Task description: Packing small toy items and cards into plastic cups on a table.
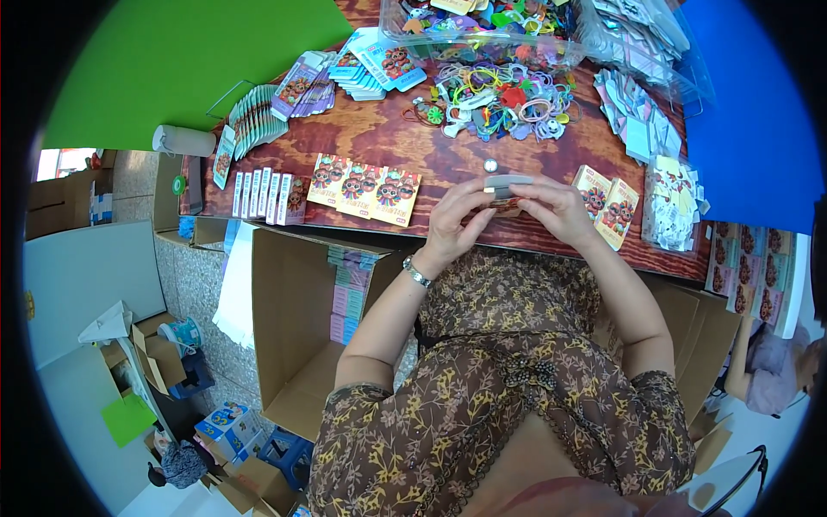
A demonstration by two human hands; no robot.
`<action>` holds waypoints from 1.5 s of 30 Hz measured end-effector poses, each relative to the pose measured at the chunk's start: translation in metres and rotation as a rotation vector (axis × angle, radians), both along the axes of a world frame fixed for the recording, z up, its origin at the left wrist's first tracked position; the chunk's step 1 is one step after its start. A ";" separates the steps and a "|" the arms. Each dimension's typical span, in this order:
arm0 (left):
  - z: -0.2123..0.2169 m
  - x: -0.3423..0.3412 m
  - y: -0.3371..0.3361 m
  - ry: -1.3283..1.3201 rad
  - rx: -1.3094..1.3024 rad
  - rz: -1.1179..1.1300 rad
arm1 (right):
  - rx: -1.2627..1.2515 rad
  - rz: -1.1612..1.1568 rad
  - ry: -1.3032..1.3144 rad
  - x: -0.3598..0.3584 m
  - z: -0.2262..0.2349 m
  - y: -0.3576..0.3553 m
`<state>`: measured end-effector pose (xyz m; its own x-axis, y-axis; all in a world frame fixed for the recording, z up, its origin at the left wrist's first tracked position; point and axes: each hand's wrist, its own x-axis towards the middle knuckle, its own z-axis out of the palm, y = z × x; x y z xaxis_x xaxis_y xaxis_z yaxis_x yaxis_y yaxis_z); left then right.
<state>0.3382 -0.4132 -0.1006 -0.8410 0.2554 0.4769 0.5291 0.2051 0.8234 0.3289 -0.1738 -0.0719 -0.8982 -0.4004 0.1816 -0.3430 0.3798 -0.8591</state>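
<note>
Close to the table's front edge, both my hands are closed on a small flat carton (508, 186), one at either end. Its pale grey edge faces up, and my fingers cover much of the rest. My left hand (458, 215) pinches it between thumb and fingers, as does my right hand (556, 210). Just beyond it lies a small round white-and-dark piece (490, 165). Yellow printed cartons (376, 191) lie overlapping to the left of my hands. More yellow cartons (617, 212) are by my right hand. A row of cartons (268, 196) stands on edge farther left.
Colourful hair ties and trinkets (504, 102) are heaped mid-table, before a clear bin (482, 39). Fanned cards (258, 121) lie far left, folded cards (637, 116) far right. A clear tub (672, 207) sits at the right edge. An open cardboard box (297, 319) stands below the table.
</note>
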 end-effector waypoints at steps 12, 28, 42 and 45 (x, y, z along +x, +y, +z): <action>0.007 -0.008 -0.013 -0.060 -0.103 -0.147 | -0.078 0.201 -0.369 -0.047 0.030 -0.007; -0.017 0.001 -0.008 -0.161 0.104 -0.071 | 0.402 0.126 0.502 -0.004 0.043 -0.030; -0.007 0.006 -0.007 0.057 -0.086 0.025 | 0.250 0.120 0.327 0.008 0.037 -0.016; -0.009 0.005 -0.007 0.075 -0.085 0.021 | 0.269 0.093 0.333 0.013 0.011 -0.012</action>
